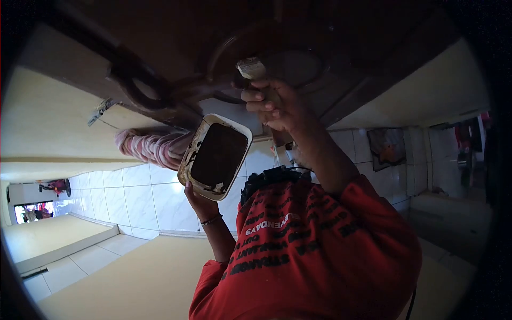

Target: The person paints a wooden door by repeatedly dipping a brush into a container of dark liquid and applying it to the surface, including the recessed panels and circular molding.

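My left hand [200, 204], a dark bracelet at its wrist, grips the lower edge of a pale plastic tub [238, 124]. The tub is tilted and holds dark brown paint [220, 154], with smears on its rim and inner wall. My right hand [277, 104] is wrapped around the handle of a flat paintbrush [252, 68], raised higher than the tub. The brush's bristles point up toward a dark brown carved wooden door [298, 34] and overlap it in this view. Shadow hides much of the door's surface.
A curved dark door handle [136, 88] stands out at the left, with a metal latch [100, 112] beyond it. Pinkish striped cloth [149, 146] lies beside the tub. White tiles [133, 197] cover the floor, and a patterned mat [388, 149] lies at the right.
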Demonstrator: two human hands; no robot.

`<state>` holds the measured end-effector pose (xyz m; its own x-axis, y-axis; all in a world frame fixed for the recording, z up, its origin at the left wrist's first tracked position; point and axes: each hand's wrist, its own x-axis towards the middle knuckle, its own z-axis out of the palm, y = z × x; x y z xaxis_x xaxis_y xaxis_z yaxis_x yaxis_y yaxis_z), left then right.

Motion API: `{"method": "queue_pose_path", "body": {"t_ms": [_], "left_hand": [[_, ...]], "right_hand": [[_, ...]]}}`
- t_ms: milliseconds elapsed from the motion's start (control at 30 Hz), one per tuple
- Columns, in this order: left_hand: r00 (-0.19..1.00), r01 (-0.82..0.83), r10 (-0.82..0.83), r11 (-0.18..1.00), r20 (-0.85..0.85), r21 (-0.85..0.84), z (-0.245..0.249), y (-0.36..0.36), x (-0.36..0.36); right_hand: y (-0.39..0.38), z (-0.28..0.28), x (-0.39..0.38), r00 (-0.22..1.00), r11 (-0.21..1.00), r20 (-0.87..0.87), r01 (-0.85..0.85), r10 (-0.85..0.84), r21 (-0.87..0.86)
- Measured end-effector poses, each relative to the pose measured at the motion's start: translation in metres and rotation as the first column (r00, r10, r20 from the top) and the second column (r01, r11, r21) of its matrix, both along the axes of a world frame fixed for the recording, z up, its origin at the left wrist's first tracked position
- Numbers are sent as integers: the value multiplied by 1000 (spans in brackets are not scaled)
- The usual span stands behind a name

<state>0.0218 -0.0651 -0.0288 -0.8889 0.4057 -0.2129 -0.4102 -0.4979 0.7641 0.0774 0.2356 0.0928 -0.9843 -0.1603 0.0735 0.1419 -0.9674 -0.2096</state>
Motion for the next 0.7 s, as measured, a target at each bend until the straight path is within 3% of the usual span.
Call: {"method": "queue_pose_path", "body": {"t_ms": [133,200,300,700], "left_hand": [[997,71,-71,997,8,16,-2,18,-4],[994,104,-104,994,14,21,-9,22,-10],[992,114,-114,993,59,0,-16,24,-20],[979,195,-188,977,83,-88,-18,29,-41]], "right_hand": [[14,-8,8,994,998,-86,63,-65,-20],[21,-13,8,950,994,-293,97,-108,-50],[26,-17,12,918,983,-353,169,-183,-70],[39,-91,48,861,889,-239,403,-448,-216]]}}
